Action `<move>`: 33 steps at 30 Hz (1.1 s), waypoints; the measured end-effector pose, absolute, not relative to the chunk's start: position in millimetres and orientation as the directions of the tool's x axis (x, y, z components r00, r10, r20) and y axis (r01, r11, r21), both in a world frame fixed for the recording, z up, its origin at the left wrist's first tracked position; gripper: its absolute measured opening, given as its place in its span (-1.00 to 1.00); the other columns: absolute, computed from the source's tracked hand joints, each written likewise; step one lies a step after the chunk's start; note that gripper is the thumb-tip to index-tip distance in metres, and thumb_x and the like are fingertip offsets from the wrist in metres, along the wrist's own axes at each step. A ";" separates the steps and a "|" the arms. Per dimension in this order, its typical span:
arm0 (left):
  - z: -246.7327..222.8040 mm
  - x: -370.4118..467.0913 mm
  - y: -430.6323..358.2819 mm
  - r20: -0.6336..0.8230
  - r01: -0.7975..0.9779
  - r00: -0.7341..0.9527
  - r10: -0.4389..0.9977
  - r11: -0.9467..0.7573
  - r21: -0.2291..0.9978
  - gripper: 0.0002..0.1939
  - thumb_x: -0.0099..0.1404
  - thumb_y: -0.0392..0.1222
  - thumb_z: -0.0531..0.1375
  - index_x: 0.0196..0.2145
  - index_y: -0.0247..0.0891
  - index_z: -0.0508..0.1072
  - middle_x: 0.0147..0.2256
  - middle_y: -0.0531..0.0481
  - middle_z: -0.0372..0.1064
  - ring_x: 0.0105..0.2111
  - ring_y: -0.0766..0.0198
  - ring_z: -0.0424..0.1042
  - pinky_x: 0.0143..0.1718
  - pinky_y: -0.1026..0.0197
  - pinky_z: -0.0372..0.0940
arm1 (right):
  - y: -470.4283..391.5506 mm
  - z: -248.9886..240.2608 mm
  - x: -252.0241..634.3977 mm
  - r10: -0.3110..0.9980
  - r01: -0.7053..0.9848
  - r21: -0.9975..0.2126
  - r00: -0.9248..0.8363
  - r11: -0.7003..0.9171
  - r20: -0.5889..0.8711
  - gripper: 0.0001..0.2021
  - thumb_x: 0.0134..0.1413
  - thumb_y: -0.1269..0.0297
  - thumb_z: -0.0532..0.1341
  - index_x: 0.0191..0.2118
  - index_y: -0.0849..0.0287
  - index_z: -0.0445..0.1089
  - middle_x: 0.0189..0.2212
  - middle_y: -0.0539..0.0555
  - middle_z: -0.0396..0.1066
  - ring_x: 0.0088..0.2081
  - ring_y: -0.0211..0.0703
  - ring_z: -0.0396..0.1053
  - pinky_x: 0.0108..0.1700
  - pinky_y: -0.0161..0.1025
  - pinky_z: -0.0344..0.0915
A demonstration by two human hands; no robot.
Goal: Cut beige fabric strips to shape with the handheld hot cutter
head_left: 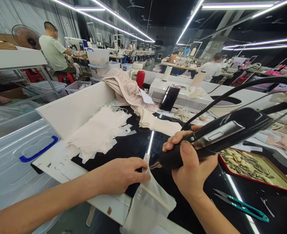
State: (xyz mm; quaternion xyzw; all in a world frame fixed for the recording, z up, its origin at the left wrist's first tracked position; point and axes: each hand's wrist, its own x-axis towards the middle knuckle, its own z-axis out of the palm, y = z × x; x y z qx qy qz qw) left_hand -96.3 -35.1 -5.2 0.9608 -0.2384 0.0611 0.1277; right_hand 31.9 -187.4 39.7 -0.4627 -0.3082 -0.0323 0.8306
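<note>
My left hand (124, 174) lies over the top of a pale translucent fabric piece (155, 198), thumb and fingers pinched on it at the edge of the black work surface (138, 146). The fabric hangs over the front edge and bears a cream strip. In my right hand (192, 169) is a black handheld tool (221, 130) with a silver lever, its fingers wrapped round the body. The tool's narrow metal tip is just right of my left fingertips, close to the fabric. A cable runs from the tool's far end.
Stacked cream fabric pieces (97, 130) lie left, lace fabric (124, 84) behind. A phone (170, 97) leans on a white machine (182, 97). At right are a tray of seeds (255, 165) and teal thread snips (246, 206). Plastic bins (21, 149) stand left; people sit farther back.
</note>
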 end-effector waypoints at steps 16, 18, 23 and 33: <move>4.1 -95.3 -49.9 0.270 -0.396 0.908 -0.320 -0.866 0.305 -0.63 0.50 -0.52 0.03 0.14 -0.32 0.45 0.07 -0.15 0.44 0.09 0.12 0.46 0.35 -0.03 0.32 | -217.3 48.1 47.7 0.236 0.399 -0.757 0.784 0.518 0.574 -0.59 0.13 0.16 0.50 -0.03 0.04 0.32 -0.37 -0.12 0.48 -0.47 -0.26 0.45 -0.37 -0.22 0.46; 6.0 -90.1 -60.4 0.314 -0.408 0.895 -0.316 -0.865 0.292 -0.77 0.59 -0.38 0.07 0.07 -0.32 0.47 0.02 -0.14 0.46 0.06 0.12 0.47 0.32 -0.03 0.34 | -226.9 46.7 51.1 0.228 0.419 -0.767 0.786 0.487 0.574 -0.58 0.12 0.16 0.50 -0.05 0.03 0.31 -0.37 -0.12 0.49 -0.47 -0.25 0.45 -0.37 -0.21 0.47; 0.5 -77.1 -83.8 0.285 -0.427 0.894 -0.345 -0.848 0.314 -0.85 0.51 -0.22 0.31 -0.03 -0.28 0.48 0.00 -0.09 0.47 0.02 0.13 0.49 0.11 0.10 0.46 | -247.3 45.0 59.1 0.195 0.472 -0.797 0.801 0.378 0.567 -0.56 0.09 0.11 0.51 -0.04 0.03 0.32 -0.34 -0.11 0.51 -0.42 -0.24 0.45 -0.31 -0.21 0.46; 1.2 -75.9 -92.8 0.084 -0.213 0.977 -0.197 -0.925 0.315 -0.83 0.50 -0.39 0.24 -0.26 -0.23 0.36 -0.15 0.00 0.43 -0.13 0.17 0.46 -0.07 0.16 0.38 | -283.7 47.8 67.3 0.273 0.563 -0.821 0.778 0.095 0.566 -0.52 0.15 -0.15 0.41 0.00 0.06 0.38 -0.13 0.07 0.53 -0.16 -0.07 0.48 -0.12 -0.10 0.48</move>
